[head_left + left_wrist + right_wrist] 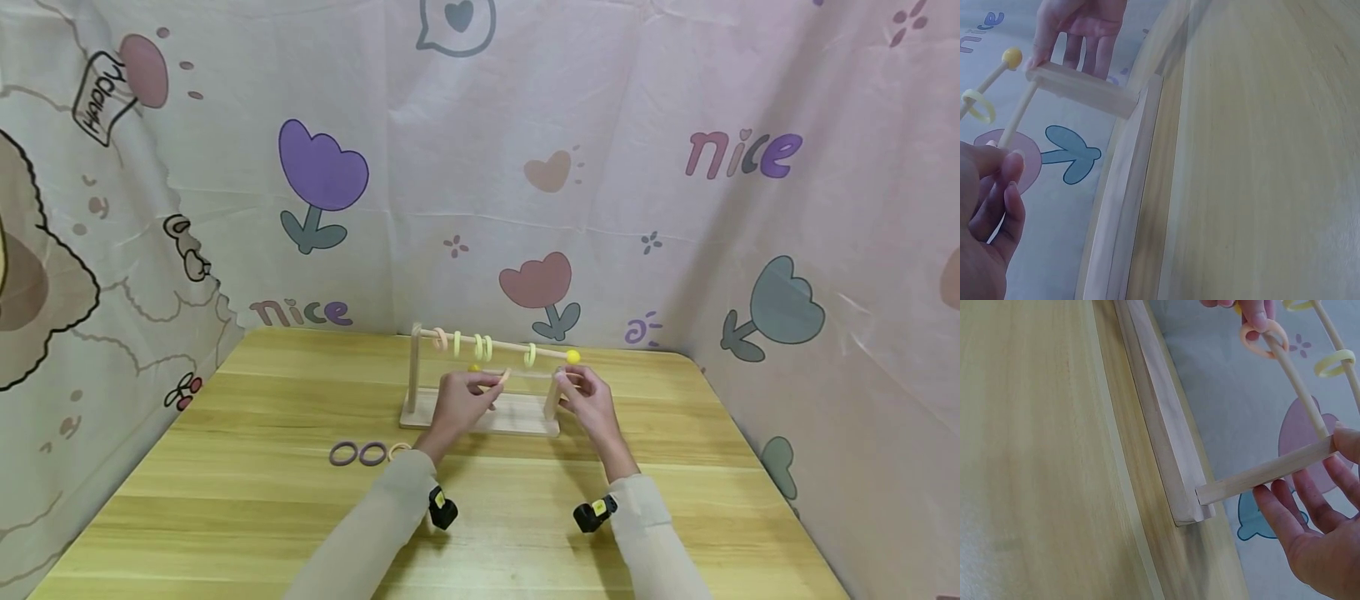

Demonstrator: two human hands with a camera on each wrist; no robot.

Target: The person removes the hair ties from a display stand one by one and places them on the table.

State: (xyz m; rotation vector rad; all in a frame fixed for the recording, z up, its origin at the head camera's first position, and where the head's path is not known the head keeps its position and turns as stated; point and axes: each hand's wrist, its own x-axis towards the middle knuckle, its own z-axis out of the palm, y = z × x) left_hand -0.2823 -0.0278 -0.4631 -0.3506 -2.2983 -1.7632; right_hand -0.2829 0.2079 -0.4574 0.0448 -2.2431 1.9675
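A wooden stand (pixel 487 423) with two posts carries two rods. My left hand (pixel 461 404) pinches an orange ring (pixel 1283 339) between thumb and fingertips; the ring is around the front rod (pixel 1297 381). My right hand (pixel 1329 537) grips the top of the right post (pixel 1260 475), thumb on its end and fingers along the far side. On the back rod (pixel 510 344), which ends in a yellow ball (pixel 573 357), hang a peach ring (pixel 440 339) and several pale yellow-green rings (pixel 530 355). Another yellow ball (pixel 474 367) shows just behind my left hand.
Left of the stand, two purple rings (pixel 343 453) lie flat on the wooden table (pixel 247 500). Beside them is a light orange ring (pixel 400 448), partly hidden by my left sleeve (pixel 408 475). A printed cloth (pixel 450 167) hangs close behind the table.
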